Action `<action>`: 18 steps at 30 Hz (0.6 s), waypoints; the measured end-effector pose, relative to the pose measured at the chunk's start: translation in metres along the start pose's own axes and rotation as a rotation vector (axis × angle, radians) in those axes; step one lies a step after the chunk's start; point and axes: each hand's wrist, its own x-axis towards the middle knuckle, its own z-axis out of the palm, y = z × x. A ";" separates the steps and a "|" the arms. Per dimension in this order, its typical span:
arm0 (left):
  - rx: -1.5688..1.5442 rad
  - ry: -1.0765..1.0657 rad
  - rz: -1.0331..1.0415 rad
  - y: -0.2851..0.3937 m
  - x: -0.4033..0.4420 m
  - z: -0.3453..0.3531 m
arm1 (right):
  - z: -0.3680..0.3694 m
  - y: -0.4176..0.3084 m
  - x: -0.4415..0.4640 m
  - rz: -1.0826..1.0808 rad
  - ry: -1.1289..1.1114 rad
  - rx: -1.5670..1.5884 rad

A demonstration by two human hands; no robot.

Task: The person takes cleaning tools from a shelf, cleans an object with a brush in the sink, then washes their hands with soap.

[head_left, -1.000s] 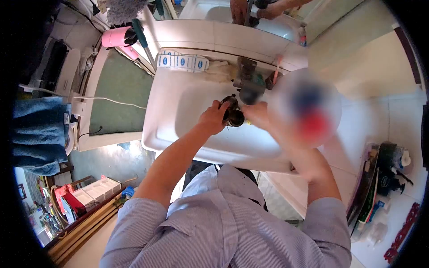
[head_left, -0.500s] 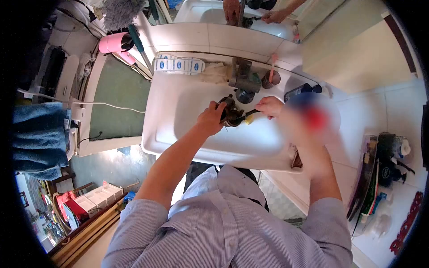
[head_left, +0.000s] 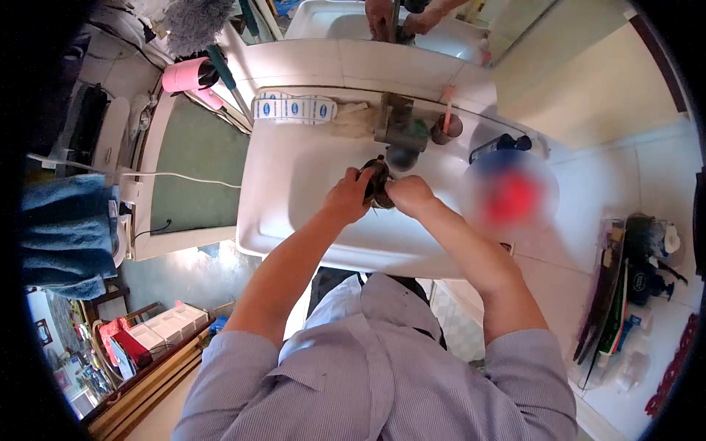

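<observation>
Over the white sink (head_left: 276, 198), my left hand (head_left: 348, 195) grips a dark brown and black rounded object (head_left: 378, 180), whose exact kind I cannot make out. My right hand (head_left: 410, 195) is closed right against the object's right side. The slim dark handle it gripped a moment earlier is now hidden by the hand and the object. Just beyond both hands, the grey metal tap (head_left: 401, 128) ends in a dark round spout (head_left: 401, 157).
On the sink's back ledge lie a white pad with blue logos (head_left: 294, 109) and a brown cup (head_left: 446, 129) holding a pink stick. A dark bottle (head_left: 500, 148) and a blurred red-and-blue thing (head_left: 511, 195) are at right. A pink hair dryer (head_left: 187, 75) hangs at left.
My right hand has moved left and toward me, up against the dark object, covering the slim dark handle and the small yellow spot seen before. My left hand has barely moved.
</observation>
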 end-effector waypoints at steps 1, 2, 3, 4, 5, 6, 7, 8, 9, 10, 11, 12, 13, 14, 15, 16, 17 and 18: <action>-0.015 0.003 0.002 0.001 -0.002 0.002 | 0.013 -0.002 0.003 0.001 -0.004 0.003; -0.016 0.006 0.012 0.003 -0.001 0.002 | 0.022 0.002 0.007 0.057 0.046 0.159; 0.009 -0.002 -0.005 0.005 0.001 0.000 | 0.022 0.009 0.013 0.107 0.101 0.306; 0.032 -0.016 -0.033 0.006 -0.001 -0.001 | 0.007 0.014 0.008 0.105 0.101 0.298; 0.030 -0.016 -0.037 0.005 -0.004 -0.001 | -0.007 0.022 -0.002 0.305 -0.014 0.633; 0.013 0.000 -0.020 0.004 -0.004 -0.004 | -0.018 0.032 -0.011 0.508 -0.131 0.966; -0.005 0.017 0.000 0.004 -0.004 -0.006 | -0.019 0.049 -0.019 0.520 -0.111 1.054; -0.006 0.017 0.003 0.005 -0.004 -0.006 | -0.020 0.065 -0.027 0.533 -0.090 1.142; 0.002 0.003 -0.004 0.007 -0.004 -0.006 | -0.027 0.075 -0.034 0.537 -0.086 1.142; 0.011 -0.009 -0.013 0.007 -0.003 -0.006 | -0.042 0.082 -0.042 0.512 -0.098 1.013; 0.010 -0.014 -0.010 0.007 -0.005 -0.004 | -0.053 0.083 -0.049 0.489 -0.115 0.888; 0.017 -0.017 -0.007 0.005 -0.004 -0.002 | -0.062 0.079 -0.053 0.492 -0.110 0.889; 0.026 -0.016 -0.005 0.005 -0.002 -0.003 | -0.070 0.072 -0.054 0.355 0.003 0.659; 0.028 -0.016 -0.006 0.004 -0.001 -0.003 | -0.075 0.062 -0.056 0.218 0.107 0.431; 0.034 -0.017 -0.004 0.004 -0.002 -0.002 | -0.081 0.046 -0.057 0.220 0.107 0.437; 0.042 -0.017 -0.001 0.005 -0.003 -0.003 | -0.086 0.027 -0.054 0.147 0.103 0.297; 0.048 -0.022 0.002 0.005 -0.004 -0.002 | -0.089 0.014 -0.051 0.076 0.099 0.156; 0.037 -0.021 -0.009 0.006 -0.003 -0.003 | -0.089 0.011 -0.044 0.079 0.107 0.157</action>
